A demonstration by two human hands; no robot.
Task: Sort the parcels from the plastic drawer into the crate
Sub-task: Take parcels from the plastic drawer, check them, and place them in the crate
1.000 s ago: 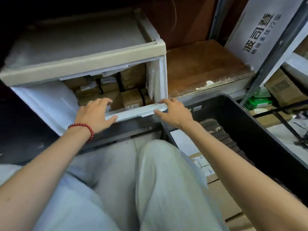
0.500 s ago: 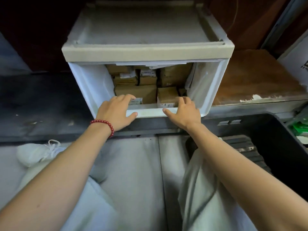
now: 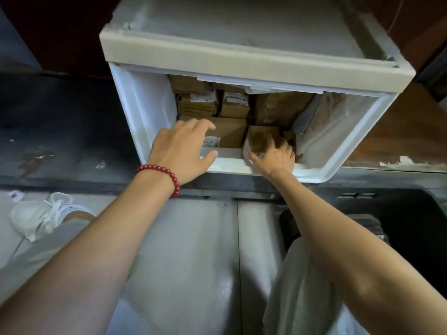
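**Hands reach into drawer for parcels**

Head view: left hand [image 3: 183, 146], fingers relaxed and spread, is over the flat front parcel [image 3: 229, 131], thumb by the plastic drawer [image 3: 232, 168] lip. Right hand [image 3: 275, 157] lies on the small parcel [image 3: 262, 139], fingers splayed and blurred; cannot tell if it grips. More stacked parcels [image 3: 278, 107] behind. Crate [image 3: 416, 213] sits low right.

Best: wrap thumb and fingers round the small parcel's sides, lift over the lip, swing right.

In the way: tight packing, overhanging top frame [image 3: 242, 61], right trouser leg [image 3: 302, 286]. White shoe [image 3: 36, 218] left.
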